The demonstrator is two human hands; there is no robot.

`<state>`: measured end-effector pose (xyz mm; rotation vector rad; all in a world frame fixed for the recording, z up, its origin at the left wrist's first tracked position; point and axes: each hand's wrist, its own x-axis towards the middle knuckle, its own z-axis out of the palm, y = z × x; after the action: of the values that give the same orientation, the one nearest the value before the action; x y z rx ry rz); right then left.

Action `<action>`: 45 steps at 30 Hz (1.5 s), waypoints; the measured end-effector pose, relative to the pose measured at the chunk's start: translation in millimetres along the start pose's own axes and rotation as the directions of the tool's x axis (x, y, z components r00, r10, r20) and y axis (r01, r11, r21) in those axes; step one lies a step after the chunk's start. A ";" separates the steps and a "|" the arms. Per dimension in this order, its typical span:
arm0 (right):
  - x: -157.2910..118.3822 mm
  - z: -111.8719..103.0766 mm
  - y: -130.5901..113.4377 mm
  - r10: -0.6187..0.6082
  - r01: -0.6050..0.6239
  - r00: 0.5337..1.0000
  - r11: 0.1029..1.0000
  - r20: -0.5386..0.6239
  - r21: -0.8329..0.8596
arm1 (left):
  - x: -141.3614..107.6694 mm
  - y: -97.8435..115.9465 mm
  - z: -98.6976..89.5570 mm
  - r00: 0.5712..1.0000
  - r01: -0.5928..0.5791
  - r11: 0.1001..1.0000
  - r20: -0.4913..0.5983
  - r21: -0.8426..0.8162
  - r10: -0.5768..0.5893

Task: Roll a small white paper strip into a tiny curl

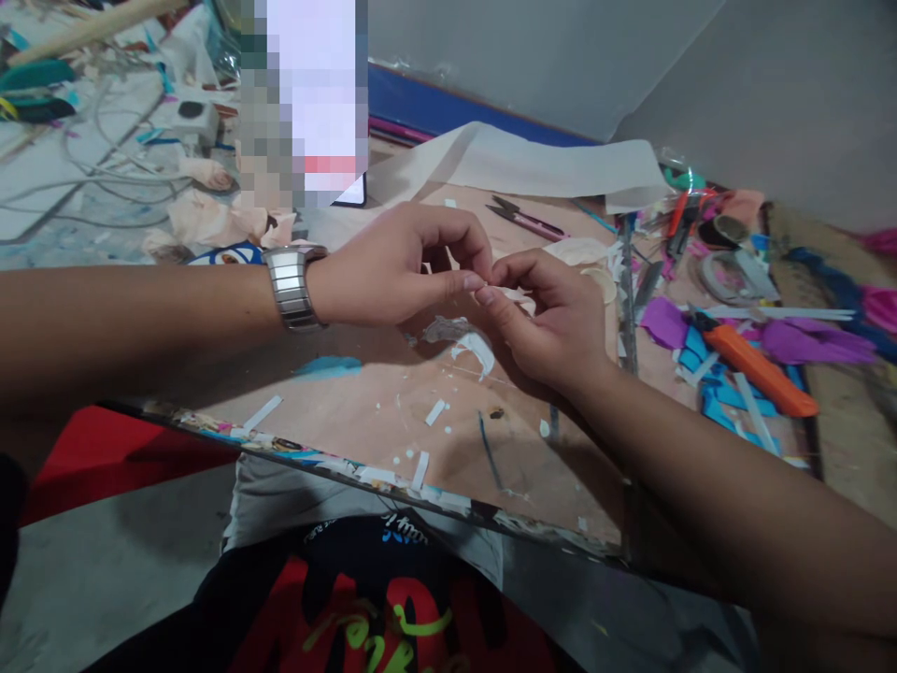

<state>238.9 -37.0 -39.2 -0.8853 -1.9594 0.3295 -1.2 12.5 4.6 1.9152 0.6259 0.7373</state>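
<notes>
Clock positions are being read from the meeting point of the hands, with 12 o'clock pointing away from the wearer. The left hand is reaching in from 9 o'clock, wearing a metal-band watch. Its thumb and index fingers are closing in a pinch at the tip of the pale peach piece. The right hand is reaching in from 4 o'clock. Its thumb and index fingers are also pinching the piece, with almost no opening; the palm is partly hiding the material. The piece is sitting above the counter, between the two hands.

Dark-bladed snips are lying at 1 o'clock, just beyond the hands. A white sheet is curving behind them. A white smear is marking the surface at 6 o'clock; a blue patch is showing at 8 o'clock. An orange-handled tool is resting at 3 to 4 o'clock, well apart from the hands, beside purple pieces. A partly pixelated screen is standing at 10 to 11 o'clock.
</notes>
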 end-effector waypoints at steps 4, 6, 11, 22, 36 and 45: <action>-1.3 -1.2 0.2 0.025 -0.025 1.000 0.999 0.016 0.046 | 1.5 -1.2 0.2 1.000 0.006 1.000 0.002 0.016 -0.007; -1.8 -1.0 0.2 0.055 -0.058 0.998 0.995 0.034 0.077 | 2.1 -1.6 0.3 1.000 -0.005 1.000 0.000 0.006 0.005; -2.7 -0.2 0.1 0.095 -0.100 0.994 0.988 0.050 0.119 | 1.0 -2.2 -0.2 0.999 -0.015 1.000 0.043 -0.024 0.016; -1.4 0.9 -1.1 0.145 -0.161 0.984 0.972 0.103 0.171 | -2.4 -3.4 2.3 0.998 -0.030 1.000 0.059 -0.007 0.030; 3.5 -1.3 -1.9 0.143 -0.188 0.965 0.962 0.220 0.197 | -5.8 -3.5 1.5 0.995 -0.044 0.987 0.096 0.152 0.029; 3.3 -0.2 -2.4 0.176 -0.216 0.947 0.968 0.270 0.125 | -7.4 -3.5 2.6 0.994 -0.046 0.969 0.106 0.244 0.020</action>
<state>236.9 -36.4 -35.6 -0.9783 -2.0502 0.7347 -4.8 7.4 -1.2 2.1818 0.6468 0.5985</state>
